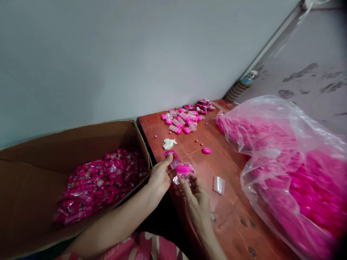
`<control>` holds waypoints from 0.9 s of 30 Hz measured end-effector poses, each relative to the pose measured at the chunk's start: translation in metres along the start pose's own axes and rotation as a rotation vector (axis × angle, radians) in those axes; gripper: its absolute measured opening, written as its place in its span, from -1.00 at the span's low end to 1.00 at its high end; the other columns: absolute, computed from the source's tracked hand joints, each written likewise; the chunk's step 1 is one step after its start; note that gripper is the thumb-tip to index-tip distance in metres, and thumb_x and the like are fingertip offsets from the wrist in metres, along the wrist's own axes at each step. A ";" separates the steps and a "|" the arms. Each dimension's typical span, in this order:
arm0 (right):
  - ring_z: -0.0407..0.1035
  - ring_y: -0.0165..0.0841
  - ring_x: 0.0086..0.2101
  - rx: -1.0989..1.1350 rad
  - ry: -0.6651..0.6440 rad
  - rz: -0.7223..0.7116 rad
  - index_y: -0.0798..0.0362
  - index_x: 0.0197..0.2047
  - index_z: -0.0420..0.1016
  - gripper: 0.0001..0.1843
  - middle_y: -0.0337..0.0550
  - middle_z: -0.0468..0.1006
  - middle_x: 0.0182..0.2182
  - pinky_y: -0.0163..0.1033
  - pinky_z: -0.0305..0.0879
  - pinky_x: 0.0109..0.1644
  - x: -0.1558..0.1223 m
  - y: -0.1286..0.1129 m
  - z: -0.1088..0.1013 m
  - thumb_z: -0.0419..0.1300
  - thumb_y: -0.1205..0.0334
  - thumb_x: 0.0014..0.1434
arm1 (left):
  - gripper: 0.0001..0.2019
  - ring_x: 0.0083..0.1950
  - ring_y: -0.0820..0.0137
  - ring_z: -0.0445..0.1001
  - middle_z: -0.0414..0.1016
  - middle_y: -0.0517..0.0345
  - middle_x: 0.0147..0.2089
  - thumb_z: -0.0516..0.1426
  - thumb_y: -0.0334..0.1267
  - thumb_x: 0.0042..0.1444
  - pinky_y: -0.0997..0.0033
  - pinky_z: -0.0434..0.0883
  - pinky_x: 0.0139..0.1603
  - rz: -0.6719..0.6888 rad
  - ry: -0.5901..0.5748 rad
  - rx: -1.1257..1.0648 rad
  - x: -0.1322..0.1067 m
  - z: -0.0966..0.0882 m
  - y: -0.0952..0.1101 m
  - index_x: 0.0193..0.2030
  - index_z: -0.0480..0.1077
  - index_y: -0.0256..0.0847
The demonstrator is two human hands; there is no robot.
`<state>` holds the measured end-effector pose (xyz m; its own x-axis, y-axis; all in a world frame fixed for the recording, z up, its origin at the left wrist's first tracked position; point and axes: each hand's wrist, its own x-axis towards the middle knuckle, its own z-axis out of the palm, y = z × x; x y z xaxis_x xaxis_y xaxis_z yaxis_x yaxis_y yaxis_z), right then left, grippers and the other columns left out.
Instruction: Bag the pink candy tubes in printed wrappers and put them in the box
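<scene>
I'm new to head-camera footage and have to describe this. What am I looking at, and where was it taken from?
There is no machine here: these are a person's own bare hands, seen by a single camera worn on the head, looking forward and down. The left hand holds a pink printed packet; the right hand holds a small pink-and-clear container. On the reddish table lie more such containers, dark pink packets, a crumpled white scrap and a clear wrapper. To the left, a cardboard box holds many wrapped pink items; to the right is a plastic bag of pink pieces.
</scene>
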<state>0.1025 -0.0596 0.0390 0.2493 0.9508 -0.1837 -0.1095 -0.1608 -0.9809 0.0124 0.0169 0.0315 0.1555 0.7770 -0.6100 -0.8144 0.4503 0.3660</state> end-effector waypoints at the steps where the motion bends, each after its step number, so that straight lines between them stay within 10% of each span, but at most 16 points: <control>1: 0.38 -0.38 -0.45 -0.020 0.011 -0.018 -0.04 -0.20 0.35 -0.75 -0.26 0.43 -0.40 -0.30 0.38 -0.42 0.000 0.001 0.001 0.21 0.11 0.04 | -0.87 -0.53 0.44 0.46 0.48 0.12 -0.52 0.24 -0.35 -0.08 0.46 0.45 -0.48 -0.005 -0.015 -0.010 -0.001 0.000 -0.001 -0.44 0.37 -0.33; 27: 0.38 -0.38 -0.43 -0.018 0.053 -0.035 0.05 -0.17 0.35 -0.69 -0.17 0.47 -0.35 -0.28 0.37 -0.40 0.011 0.021 0.000 0.21 0.10 0.04 | -0.79 -0.54 0.47 0.42 0.46 0.10 -0.53 0.29 -0.30 -0.17 0.51 0.39 -0.50 0.034 -0.145 0.092 -0.008 -0.002 -0.006 -0.46 0.36 -0.37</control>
<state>0.1033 -0.0521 0.0167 0.3033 0.9406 -0.1524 -0.0826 -0.1333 -0.9876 0.0154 0.0070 0.0326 0.2134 0.8449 -0.4905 -0.7671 0.4558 0.4514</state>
